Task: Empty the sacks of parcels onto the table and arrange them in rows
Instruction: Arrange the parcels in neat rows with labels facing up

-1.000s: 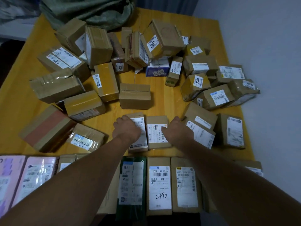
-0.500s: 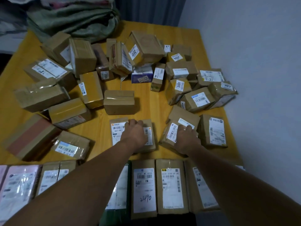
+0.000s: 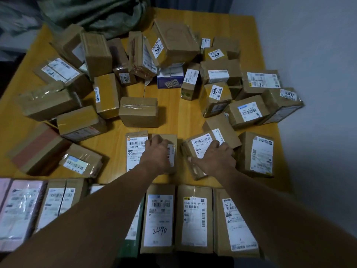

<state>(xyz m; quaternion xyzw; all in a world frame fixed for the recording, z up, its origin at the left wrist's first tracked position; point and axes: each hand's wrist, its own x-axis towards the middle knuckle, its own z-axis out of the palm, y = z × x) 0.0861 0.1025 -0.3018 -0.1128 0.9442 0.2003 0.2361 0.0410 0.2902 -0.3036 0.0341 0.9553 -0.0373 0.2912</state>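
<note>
Many taped brown cardboard parcels lie on a yellow wooden table. My left hand rests flat on a small labelled parcel that lies beside another small parcel with a white label. My right hand grips a tilted small parcel just to the right. Along the near edge runs a row of flat parcels, labels up. A green sack lies crumpled at the far edge.
A loose heap of boxes fills the far half of the table. Larger boxes crowd the left side, and a labelled box lies right of my right hand. The table's right edge meets a grey wall.
My left hand has shifted from the left small parcel onto the one beside it. My right hand moved right and took hold of a tilted parcel, lifting its near end.
</note>
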